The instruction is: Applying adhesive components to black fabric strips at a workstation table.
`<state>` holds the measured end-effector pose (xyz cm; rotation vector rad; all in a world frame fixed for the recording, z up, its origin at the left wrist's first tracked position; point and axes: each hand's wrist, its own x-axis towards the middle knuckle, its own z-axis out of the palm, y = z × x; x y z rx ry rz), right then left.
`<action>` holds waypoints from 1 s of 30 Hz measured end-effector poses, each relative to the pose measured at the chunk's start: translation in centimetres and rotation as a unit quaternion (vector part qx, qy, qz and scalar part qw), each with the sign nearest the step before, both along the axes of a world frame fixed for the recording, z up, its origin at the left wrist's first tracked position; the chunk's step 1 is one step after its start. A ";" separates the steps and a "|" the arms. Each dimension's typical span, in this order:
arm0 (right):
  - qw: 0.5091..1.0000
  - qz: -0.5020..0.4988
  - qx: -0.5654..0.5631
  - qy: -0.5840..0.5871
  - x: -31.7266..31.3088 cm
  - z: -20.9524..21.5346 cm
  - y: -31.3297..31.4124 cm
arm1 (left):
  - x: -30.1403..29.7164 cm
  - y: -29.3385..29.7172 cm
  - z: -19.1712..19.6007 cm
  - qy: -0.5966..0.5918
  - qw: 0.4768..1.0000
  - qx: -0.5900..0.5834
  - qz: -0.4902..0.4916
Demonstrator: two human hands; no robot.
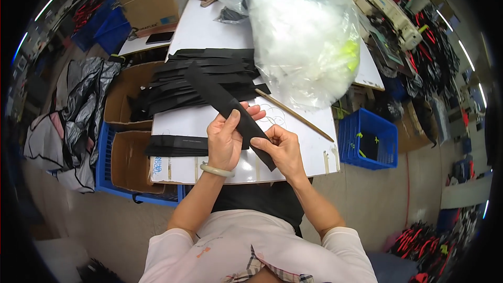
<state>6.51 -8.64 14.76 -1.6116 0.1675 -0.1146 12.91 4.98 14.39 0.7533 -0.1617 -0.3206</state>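
A long black fabric strip slants between my hands above the table's near edge. My left hand, with a pale bangle at its wrist, grips the strip near its middle, thumb on top. Closer to the strip's lower end, my right hand pinches it between thumb and fingers. Behind the hands lies a wide pile of similar black strips. A smaller stack of black strips rests beside my left hand, partly covered by it.
A big clear bag of white stuffing stands at the back right of the white table. A wooden stick lies in front of it. Cardboard boxes in a blue crate adjoin the left edge; another blue crate sits right, on the floor.
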 end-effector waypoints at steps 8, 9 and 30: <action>0.989 0.009 0.142 -0.038 -3.1 -2.7 -0.3 | -2.1 -1.9 0.9 -0.013 0.999 -0.004 -0.047; 0.997 -0.036 -0.027 -0.058 -2.9 -2.6 -0.2 | -1.9 -2.3 0.3 0.026 0.999 -0.009 -0.017; 0.979 -0.151 0.116 -0.071 -5.8 -3.0 -2.5 | -2.6 -4.6 -0.9 0.002 0.990 0.009 -0.143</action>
